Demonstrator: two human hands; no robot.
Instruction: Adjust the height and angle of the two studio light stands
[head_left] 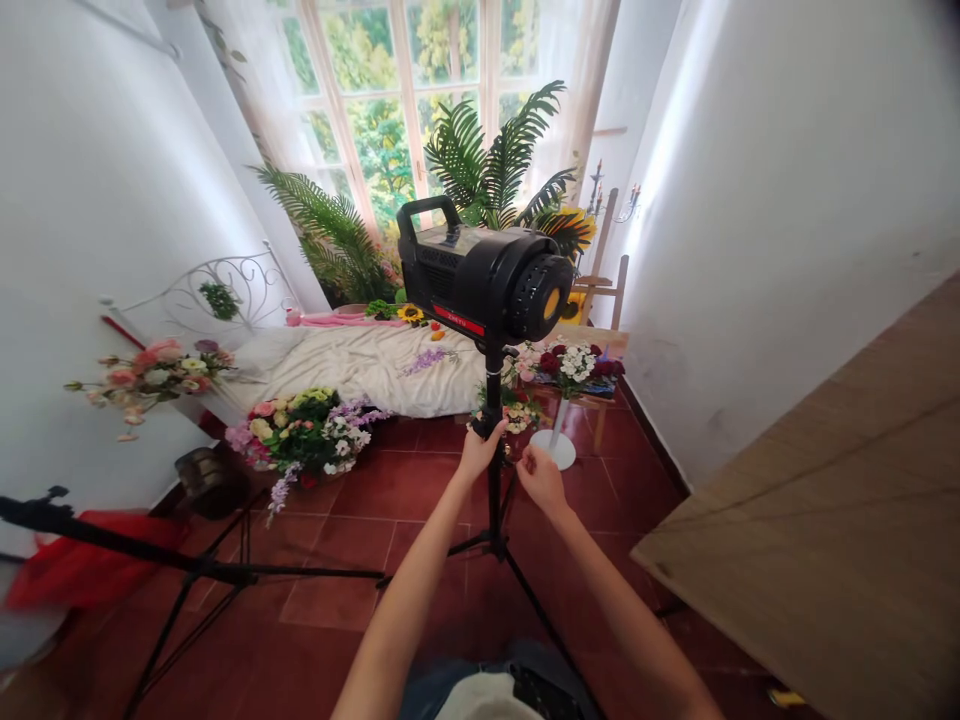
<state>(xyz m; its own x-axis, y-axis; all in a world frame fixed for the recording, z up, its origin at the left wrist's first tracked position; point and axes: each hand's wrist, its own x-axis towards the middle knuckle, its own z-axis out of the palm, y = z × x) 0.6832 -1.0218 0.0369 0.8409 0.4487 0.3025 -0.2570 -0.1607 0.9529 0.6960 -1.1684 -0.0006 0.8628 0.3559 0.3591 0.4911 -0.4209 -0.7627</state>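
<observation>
A black studio light (480,270) with a top handle sits on a black light stand (494,500) right in front of me. My left hand (482,450) is wrapped round the stand's upright below the lamp. Just right of the pole, my right hand (541,475) has its fingers curled close to a small part on the stand. Whether those fingers pinch anything is too small to make out. The stand's legs are spread on the red tiled floor.
A bed with a cream cover (360,370) lies behind the light, flower bunches (307,430) before it. Another black stand (202,568) reaches in from the left. A white round base (555,450) holds flowers at right. A wooden panel (825,520) fills the lower right.
</observation>
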